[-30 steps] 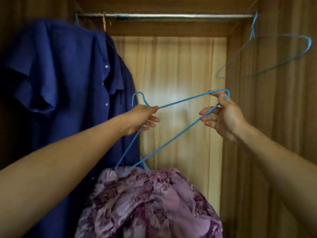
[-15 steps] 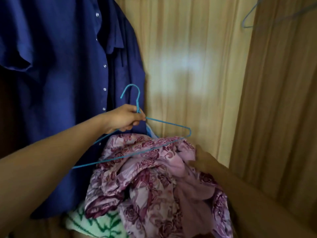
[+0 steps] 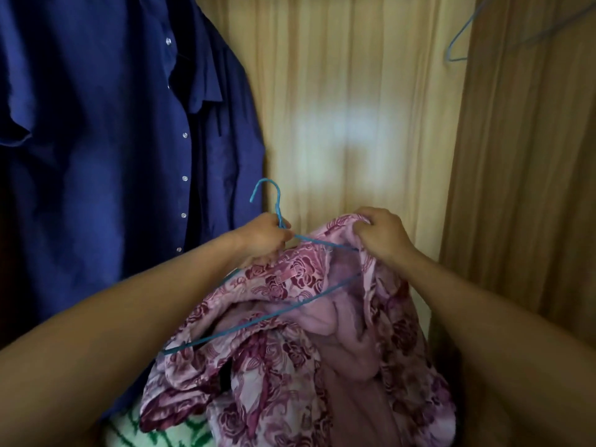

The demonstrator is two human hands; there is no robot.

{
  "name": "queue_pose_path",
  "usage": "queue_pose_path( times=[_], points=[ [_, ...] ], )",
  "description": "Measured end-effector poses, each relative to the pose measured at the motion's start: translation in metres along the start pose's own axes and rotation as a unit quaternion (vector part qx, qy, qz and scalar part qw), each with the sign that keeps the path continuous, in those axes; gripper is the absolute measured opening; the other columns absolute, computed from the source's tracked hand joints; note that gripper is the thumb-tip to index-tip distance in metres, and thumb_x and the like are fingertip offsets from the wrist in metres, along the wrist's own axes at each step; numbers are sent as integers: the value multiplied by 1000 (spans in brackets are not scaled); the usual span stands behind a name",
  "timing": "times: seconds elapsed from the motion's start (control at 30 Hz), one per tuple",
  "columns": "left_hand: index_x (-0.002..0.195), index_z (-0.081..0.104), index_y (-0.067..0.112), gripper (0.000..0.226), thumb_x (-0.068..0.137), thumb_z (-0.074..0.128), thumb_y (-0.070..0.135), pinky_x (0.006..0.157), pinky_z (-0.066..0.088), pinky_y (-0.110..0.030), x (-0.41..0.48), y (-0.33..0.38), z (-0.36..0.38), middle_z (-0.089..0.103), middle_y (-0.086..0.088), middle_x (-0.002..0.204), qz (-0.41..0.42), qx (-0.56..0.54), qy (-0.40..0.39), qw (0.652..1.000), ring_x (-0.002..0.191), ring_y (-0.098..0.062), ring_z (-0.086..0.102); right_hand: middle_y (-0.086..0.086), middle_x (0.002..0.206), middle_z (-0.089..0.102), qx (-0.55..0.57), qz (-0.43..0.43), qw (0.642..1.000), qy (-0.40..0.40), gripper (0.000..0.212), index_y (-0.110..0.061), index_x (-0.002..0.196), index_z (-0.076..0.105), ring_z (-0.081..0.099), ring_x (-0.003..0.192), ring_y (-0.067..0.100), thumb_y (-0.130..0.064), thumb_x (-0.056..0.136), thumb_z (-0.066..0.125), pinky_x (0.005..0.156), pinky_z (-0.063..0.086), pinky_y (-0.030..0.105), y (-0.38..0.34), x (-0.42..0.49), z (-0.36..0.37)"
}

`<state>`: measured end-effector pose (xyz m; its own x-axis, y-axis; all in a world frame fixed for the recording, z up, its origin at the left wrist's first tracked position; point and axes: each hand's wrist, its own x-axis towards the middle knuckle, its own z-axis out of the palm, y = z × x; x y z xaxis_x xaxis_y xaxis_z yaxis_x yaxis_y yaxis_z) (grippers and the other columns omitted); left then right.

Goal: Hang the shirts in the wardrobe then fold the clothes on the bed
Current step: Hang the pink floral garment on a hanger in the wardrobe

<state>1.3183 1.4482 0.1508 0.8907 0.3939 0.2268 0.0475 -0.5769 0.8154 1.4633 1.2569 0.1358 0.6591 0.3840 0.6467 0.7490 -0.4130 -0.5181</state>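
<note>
Left hand (image 3: 263, 235) grips the hanger (image 3: 248, 322) by its neck. Right hand (image 3: 382, 233) pinches the shirt (image 3: 274, 382) over the hanger's far end. The near end is bare, with the shirt bunched beneath.

Dim, warm light fills the view. A soft bright patch glows on the wardrobe's back panel (image 3: 342, 130). Edges bow slightly; nearby forearms look soft.

Left hand (image 3: 263, 237) grips blue hanger (image 3: 274, 312) (hook upright); right hand (image 3: 382, 235) pinches floral shirt (image 3: 290, 366).
</note>
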Motion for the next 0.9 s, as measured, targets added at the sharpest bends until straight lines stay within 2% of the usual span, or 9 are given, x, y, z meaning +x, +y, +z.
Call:
queue_pose_path(
  times=[0.2, 0.3, 0.43, 0.5, 0.6, 0.7, 0.77, 0.83, 0.9],
  points=[
    [106, 55, 15, 10, 101, 47, 13, 35, 22, -12, 1, 36, -14, 44, 6, 47, -18, 36, -47, 998, 32, -6, 37, 12, 112, 73, -174, -10, 984, 32, 27, -19, 105, 75, 64, 105, 37, -15, 85, 57, 80, 48, 34, 12, 20, -37],
    [109, 56, 13, 12, 102, 47, 14, 34, 24, -14, 1, 41, -16, 44, 3, 54, -19, 52, -48, 997, 33, -6, 38, 11, 113, 74, -112, 13, 992, 51, 30, -16, 108, 75, 64, 106, 35, -10, 86, 56, 81, 46, 30, 10, 24, -40],
    [84, 54, 9, 15, 96, 45, 6, 38, 23, -16, 6, 37, 5, 43, -7, 59, -17, 101, -80, 992, 42, -15, 36, 3, 107, 75, -21, -19, 997, 76, 29, -20, 105, 76, 66, 100, 23, -10, 87, 56, 86, 51, 29, -13, 27, -35],
    [77, 54, 4, 18, 92, 44, 4, 39, 25, -19, 12, 32, 18, 47, -11, 55, 2, 114, -53, 992, 40, -18, 37, -7, 93, 75, 63, -31, 996, 62, 26, -22, 93, 76, 66, 88, 13, -7, 82, 58, 76, 50, 20, -30, 25, -35],
    [70, 56, 5, 23, 90, 45, 3, 37, 31, -21, 21, 24, 33, 52, -9, 51, 31, 66, 26, 997, 33, -18, 41, -7, 71, 65, 190, -10, 980, -65, 15, -15, 76, 70, 58, 68, 12, -12, 65, 60, 56, 42, 20, -46, 22, -36],
    [67, 56, 10, 24, 88, 48, 0, 43, 35, -26, 25, 11, 37, 50, 0, 46, 62, -2, 61, 996, 42, -20, 45, 3, 72, 54, 121, 61, 946, -293, 18, -13, 82, 67, 46, 67, 20, -30, 76, 66, 60, 35, 32, -41, 16, -39],
    [73, 59, 9, 19, 88, 53, -1, 48, 39, -31, 24, 4, 36, 55, -4, 52, 79, -38, 46, 995, 49, -24, 51, -4, 84, 62, 36, 41, 944, -326, 17, -22, 92, 69, 54, 78, 16, -38, 86, 73, 72, 47, 36, -30, 12, -31],
    [77, 59, 9, 16, 88, 56, -2, 48, 41, -31, 21, 1, 35, 57, -8, 56, 86, -68, 41, 993, 49, -24, 53, 2, 123, 57, -58, -10, 957, -285, 61, -24, 130, 54, 55, 114, 22, -39, 80, 83, 101, 48, 45, -17, 5, -15],
    [80, 58, 7, 15, 90, 55, -4, 44, 38, -27, 17, -2, 35, 54, -6, 54, 90, -96, 22, 991, 42, -17, 48, 8, 148, 37, -83, -39, 961, -263, 109, -29, 155, 21, 41, 135, 26, -47, 71, 88, 114, 38, 48, -12, -6, -1]
  ],
)
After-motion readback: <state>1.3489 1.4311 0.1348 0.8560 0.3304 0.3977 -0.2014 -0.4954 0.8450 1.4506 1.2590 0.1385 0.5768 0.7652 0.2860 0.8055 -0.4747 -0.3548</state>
